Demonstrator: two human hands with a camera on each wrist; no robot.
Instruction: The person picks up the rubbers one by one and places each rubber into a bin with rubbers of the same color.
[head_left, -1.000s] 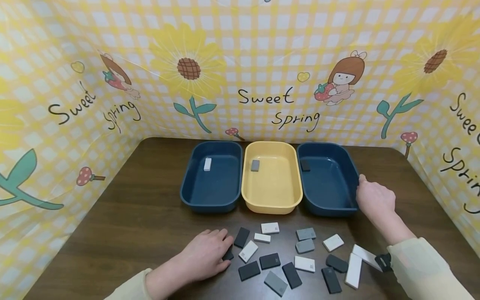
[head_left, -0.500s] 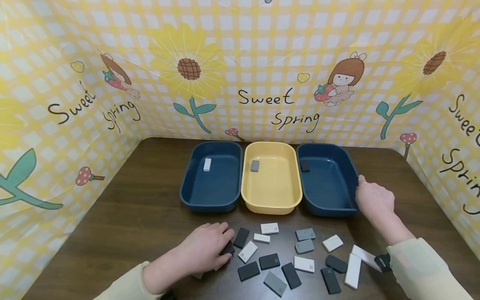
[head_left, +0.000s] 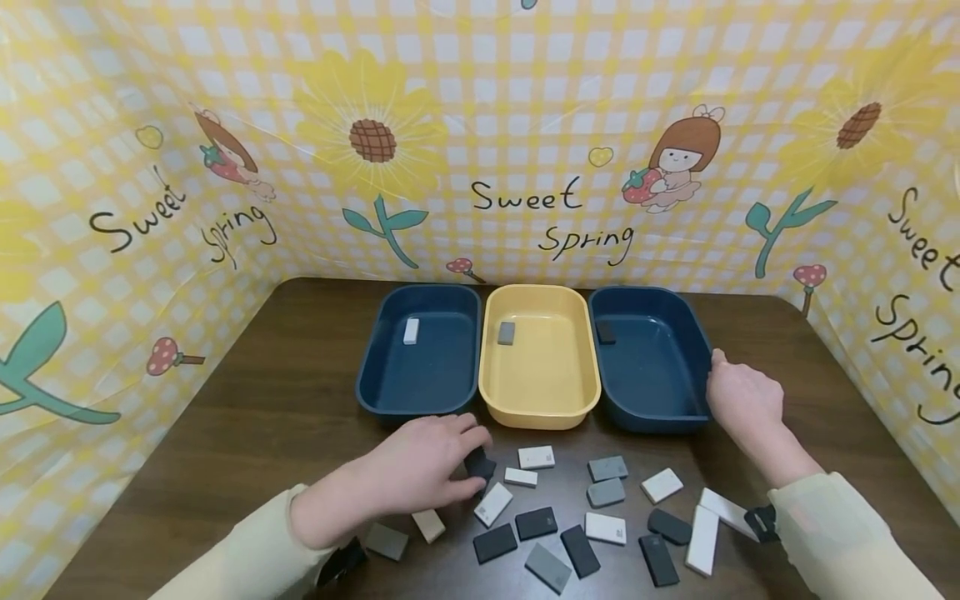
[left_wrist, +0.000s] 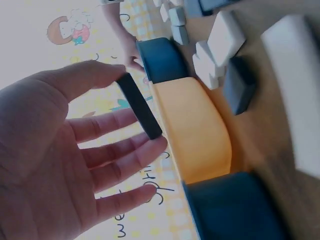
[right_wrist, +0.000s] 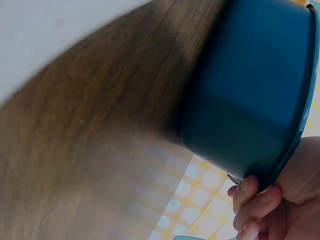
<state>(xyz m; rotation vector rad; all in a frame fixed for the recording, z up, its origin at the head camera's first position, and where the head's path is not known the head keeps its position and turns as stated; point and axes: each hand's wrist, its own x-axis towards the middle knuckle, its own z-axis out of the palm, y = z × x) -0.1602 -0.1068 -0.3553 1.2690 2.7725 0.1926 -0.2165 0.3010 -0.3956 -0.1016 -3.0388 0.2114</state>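
Observation:
In the head view my left hand is in front of the left blue bin, holding a black block. The left wrist view shows that black block pinched on edge between the thumb and fingertips of my left hand, clear of the table. My right hand grips the right side of the right blue bin. In the right wrist view the fingers of my right hand curl round the rim of that bin.
The left blue bin holds a white block. A grey block lies in the yellow bin, a black one in the right bin. Several white, grey and black blocks lie on the table in front, one grey block near my left wrist.
My left hand has lifted the black block off the table and moved forward and to the right, uncovering a grey and a white block below it. The right hand stays at the bin.

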